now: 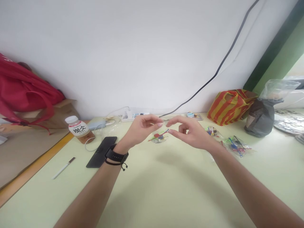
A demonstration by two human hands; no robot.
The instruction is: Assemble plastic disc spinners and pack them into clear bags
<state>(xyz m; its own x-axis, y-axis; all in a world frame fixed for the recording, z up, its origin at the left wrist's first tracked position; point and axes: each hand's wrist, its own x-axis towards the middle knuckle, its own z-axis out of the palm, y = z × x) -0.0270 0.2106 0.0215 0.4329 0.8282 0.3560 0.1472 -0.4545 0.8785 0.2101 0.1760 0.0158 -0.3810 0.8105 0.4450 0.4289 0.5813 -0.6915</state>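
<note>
My left hand [142, 129], with a black band on its wrist, is raised over the pale green table [154, 186], thumb and fingers pinched together. My right hand [187, 131] faces it, fingertips almost touching, also pinched. Something thin and small sits between the two pinches; I cannot make out what it is. Just behind and below the fingertips lies a clear bag of small coloured pieces [159, 136], red, blue and green.
A black phone [101, 152] and a white pen [63, 168] lie at the left, beside a small white-capped bottle [78, 128]. More clear bags of coloured pieces [234, 145] lie at the right, near a red-and-yellow striped bag [228, 106] and a grey bag [260, 117]. A power strip [133, 116] is at the wall.
</note>
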